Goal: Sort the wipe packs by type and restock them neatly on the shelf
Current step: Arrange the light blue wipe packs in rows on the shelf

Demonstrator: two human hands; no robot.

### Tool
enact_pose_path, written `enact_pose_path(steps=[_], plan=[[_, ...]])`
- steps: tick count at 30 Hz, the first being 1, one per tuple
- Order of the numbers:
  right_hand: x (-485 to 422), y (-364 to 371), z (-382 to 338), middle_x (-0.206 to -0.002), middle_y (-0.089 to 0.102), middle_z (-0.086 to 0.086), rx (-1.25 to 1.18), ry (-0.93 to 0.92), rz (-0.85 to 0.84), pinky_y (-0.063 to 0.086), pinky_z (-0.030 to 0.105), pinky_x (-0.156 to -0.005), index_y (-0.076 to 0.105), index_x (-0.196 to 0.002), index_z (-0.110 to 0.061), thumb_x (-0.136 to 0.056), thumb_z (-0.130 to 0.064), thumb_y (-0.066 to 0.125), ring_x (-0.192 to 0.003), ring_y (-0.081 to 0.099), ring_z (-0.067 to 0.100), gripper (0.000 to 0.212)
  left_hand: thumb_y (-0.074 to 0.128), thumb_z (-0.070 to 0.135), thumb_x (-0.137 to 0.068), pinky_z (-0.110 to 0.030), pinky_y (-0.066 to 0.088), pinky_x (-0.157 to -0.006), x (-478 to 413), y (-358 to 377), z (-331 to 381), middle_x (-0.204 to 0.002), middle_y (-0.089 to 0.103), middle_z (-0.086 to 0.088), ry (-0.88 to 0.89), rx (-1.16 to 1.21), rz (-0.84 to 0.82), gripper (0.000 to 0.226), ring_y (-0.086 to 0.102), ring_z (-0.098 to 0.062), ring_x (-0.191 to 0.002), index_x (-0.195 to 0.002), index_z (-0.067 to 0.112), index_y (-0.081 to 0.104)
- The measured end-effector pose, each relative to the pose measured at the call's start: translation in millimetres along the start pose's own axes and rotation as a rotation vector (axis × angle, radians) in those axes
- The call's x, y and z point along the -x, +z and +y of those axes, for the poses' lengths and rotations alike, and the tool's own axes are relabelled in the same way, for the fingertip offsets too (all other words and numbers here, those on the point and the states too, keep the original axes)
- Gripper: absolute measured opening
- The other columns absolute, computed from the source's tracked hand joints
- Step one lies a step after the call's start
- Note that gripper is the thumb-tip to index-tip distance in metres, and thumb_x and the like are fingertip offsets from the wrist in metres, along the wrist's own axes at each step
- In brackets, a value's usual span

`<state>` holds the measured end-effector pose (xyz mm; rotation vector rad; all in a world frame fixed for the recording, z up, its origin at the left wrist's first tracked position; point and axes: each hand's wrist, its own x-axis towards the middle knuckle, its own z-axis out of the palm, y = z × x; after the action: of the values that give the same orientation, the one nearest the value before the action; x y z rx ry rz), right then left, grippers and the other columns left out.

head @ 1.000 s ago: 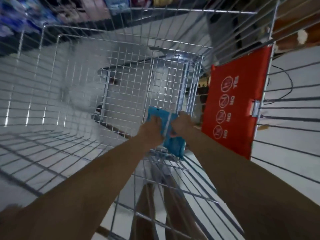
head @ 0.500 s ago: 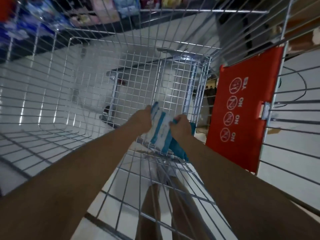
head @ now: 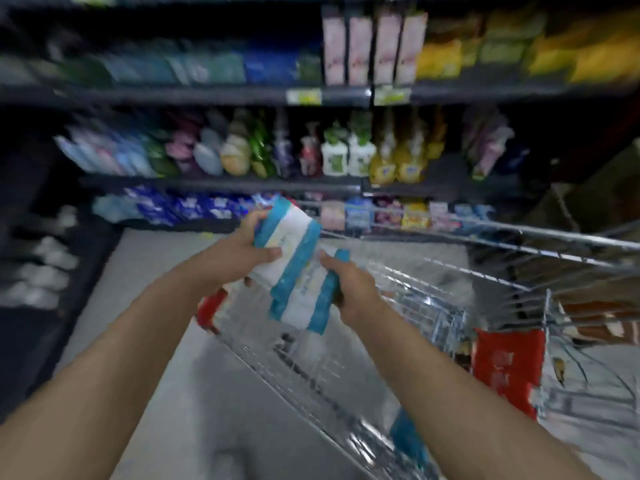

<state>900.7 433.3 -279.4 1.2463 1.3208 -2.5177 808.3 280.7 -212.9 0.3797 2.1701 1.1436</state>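
1. Packs in hand: we hold one blue-and-white wipe pack (head: 289, 233) in our left hand (head: 239, 252) and a second pack (head: 304, 299) in our right hand (head: 353, 289), fingers curled round each, above the cart (head: 540, 236).
2. We judge this the carrying step. Next we must match each pack's type to its row on the shelf (head: 221, 184), whose goods are too blurred to read.

Left forearm (head: 121, 341) and right forearm (head: 450, 375) are recorded as bare skin from the near frame edge to the wrists. Left hand (head: 242, 247) and right hand (head: 349, 285) are bare. Finer detail is lost to motion blur.
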Motion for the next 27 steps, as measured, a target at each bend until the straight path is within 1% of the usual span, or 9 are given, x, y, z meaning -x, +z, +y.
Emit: enact_pose_path(steps=[3, 5, 7, 9, 13, 18, 21, 23, 27], plan=[[27, 107, -25, -0.092, 0.071, 0.014, -0.011, 0.089, -0.247, 0.057, 0.029, -0.056, 0.065, -0.099, -0.008, -0.089, -0.011, 0.06, -0.069, 0.068, 0.021, 0.012, 0.063, 0.011, -0.09, -0.026, 0.041, -0.042, 48, -96, 22, -0.093, 0.064, 0.007, 0.095, 0.028, 0.074, 0.043, 0.056, -0.01, -0.06, -0.126, 0.027, 0.046], [45, 175, -34, -0.079, 0.072, 0.008, 0.048, 0.096, -0.311, 0.055, 0.025, -0.051, 0.065, -0.094, -0.009, -0.09, -0.012, 0.058, -0.06, 0.068, 0.016, 0.008, 0.073, 0.019, -0.084, -0.033, 0.046, -0.057, 75, -163, 28, -0.093, 0.07, 0.012, 0.148, 0.09, 0.122, 0.041, 0.061, -0.021, -0.073, -0.12, 0.029, 0.055], [59, 237, -38, -0.058, 0.069, 0.0, 0.086, 0.078, -0.326, 0.052, 0.021, -0.045, 0.061, -0.083, -0.012, -0.092, -0.012, 0.057, -0.051, 0.064, 0.011, 0.01, 0.077, 0.021, -0.079, -0.03, 0.05, -0.066, 94, -227, 23, -0.092, 0.071, -0.008, 0.181, 0.152, 0.185, 0.037, 0.065, -0.019, -0.073, -0.113, 0.023, 0.061], [65, 296, -40, -0.057, 0.068, -0.001, 0.143, 0.052, -0.327, 0.053, 0.023, -0.047, 0.06, -0.086, -0.014, -0.091, -0.014, 0.06, -0.056, 0.064, 0.013, 0.005, 0.07, 0.008, -0.083, -0.017, 0.05, -0.054, 108, -290, 14, -0.086, 0.069, -0.009, 0.196, 0.214, 0.267, 0.028, 0.062, -0.005, -0.059, -0.11, 0.013, 0.062], [60, 401, -41, -0.078, 0.069, 0.008, 0.177, 0.043, -0.346, 0.042, 0.018, -0.032, 0.061, -0.099, -0.009, -0.092, -0.015, 0.059, -0.046, 0.065, 0.015, 0.01, 0.067, 0.01, -0.084, -0.016, 0.036, -0.035, 118, -406, -11, -0.075, 0.067, -0.005, 0.172, 0.339, 0.299, 0.027, 0.054, -0.006, -0.045, -0.111, 0.011, 0.062], [36, 492, -62, -0.085, 0.064, 0.012, 0.115, -0.002, -0.312, 0.053, 0.031, -0.057, 0.057, -0.1, -0.004, -0.086, -0.004, 0.053, -0.073, 0.063, 0.026, 0.015, 0.066, 0.006, -0.083, -0.024, 0.056, -0.062, 90, -517, -23, -0.098, 0.073, -0.009, 0.181, 0.561, 0.297, 0.032, 0.069, -0.013, -0.076, -0.115, 0.01, 0.063], [14, 531, -90, -0.081, 0.059, 0.012, 0.188, -0.079, -0.282, 0.041, 0.031, -0.059, 0.053, -0.094, -0.004, -0.086, -0.001, 0.052, -0.071, 0.056, 0.027, 0.009, 0.061, -0.001, -0.086, -0.025, 0.058, -0.061, 49, -560, -20, -0.099, 0.072, -0.012, 0.189, 0.648, 0.319, 0.031, 0.07, -0.015, -0.074, -0.116, 0.008, 0.062], [-10, 552, -111, -0.088, 0.061, 0.013, 0.2, -0.151, -0.267, 0.045, 0.034, -0.063, 0.054, -0.102, -0.002, -0.087, -0.001, 0.054, -0.077, 0.058, 0.029, 0.015, 0.061, -0.001, -0.087, -0.026, 0.059, -0.063, 14, -584, -15, -0.1, 0.072, -0.01, 0.205, 0.637, 0.334, 0.03, 0.07, -0.015, -0.078, -0.115, 0.008, 0.062], [-72, 590, -161, -0.076, 0.066, 0.009, 0.306, -0.345, -0.228, 0.049, 0.028, -0.053, 0.058, -0.095, -0.006, -0.086, 0.002, 0.058, -0.064, 0.062, 0.021, 0.011, 0.069, 0.007, -0.084, -0.045, 0.051, -0.089, -75, -629, -4, -0.104, 0.072, -0.003, 0.273, 0.537, 0.41, 0.035, 0.068, -0.021, -0.094, -0.118, 0.012, 0.062]])
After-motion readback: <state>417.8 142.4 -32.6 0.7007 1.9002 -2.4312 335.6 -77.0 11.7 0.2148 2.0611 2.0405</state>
